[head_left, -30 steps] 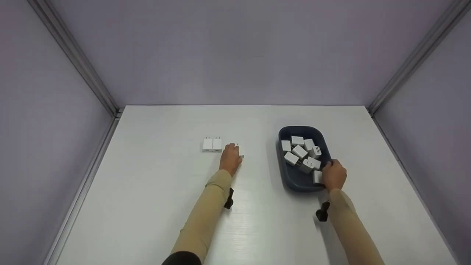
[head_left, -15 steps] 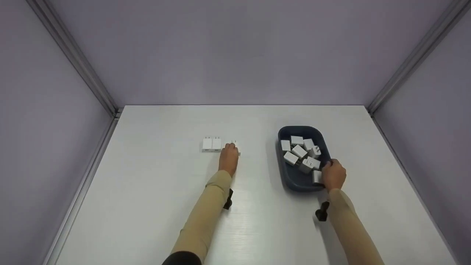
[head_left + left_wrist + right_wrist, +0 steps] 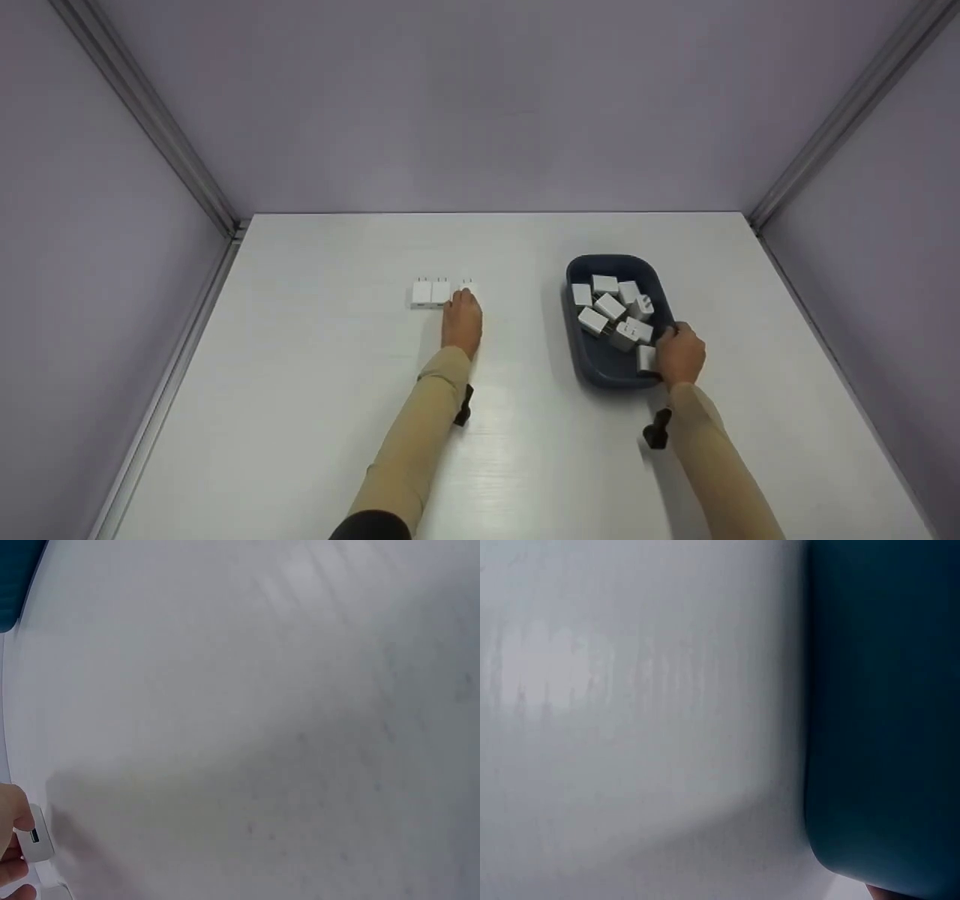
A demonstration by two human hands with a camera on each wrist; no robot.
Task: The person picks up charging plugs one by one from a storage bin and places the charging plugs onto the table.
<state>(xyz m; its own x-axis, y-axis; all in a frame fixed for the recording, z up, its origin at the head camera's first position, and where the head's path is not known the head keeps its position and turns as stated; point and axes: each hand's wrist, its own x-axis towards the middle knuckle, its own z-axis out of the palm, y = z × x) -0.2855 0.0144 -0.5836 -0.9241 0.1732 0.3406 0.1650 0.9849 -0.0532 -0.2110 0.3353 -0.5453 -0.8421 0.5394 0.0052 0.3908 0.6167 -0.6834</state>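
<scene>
My left hand [image 3: 462,324] pinches a white USB charger plug [image 3: 468,286] on the white table, its prongs pointing away from me. In the left wrist view, thumb and fingers grip the charger [image 3: 35,834], and its USB port faces the camera. Just left of it, two matching chargers [image 3: 431,292] lie side by side with prongs pointing the same way. My right hand [image 3: 681,355] grips the near right rim of a dark blue tray [image 3: 611,380]. Several white chargers [image 3: 610,307] lie jumbled inside that tray.
The white table [image 3: 300,390] runs back to a pale wall [image 3: 480,112], with side walls and grey metal corner posts [image 3: 161,112] to left and right. The tray's side [image 3: 885,727] fills the right part of the right wrist view.
My left hand has turned the charger and slid it slightly left and away, nearer the two lying side by side. My right hand and the tray have stayed in place.
</scene>
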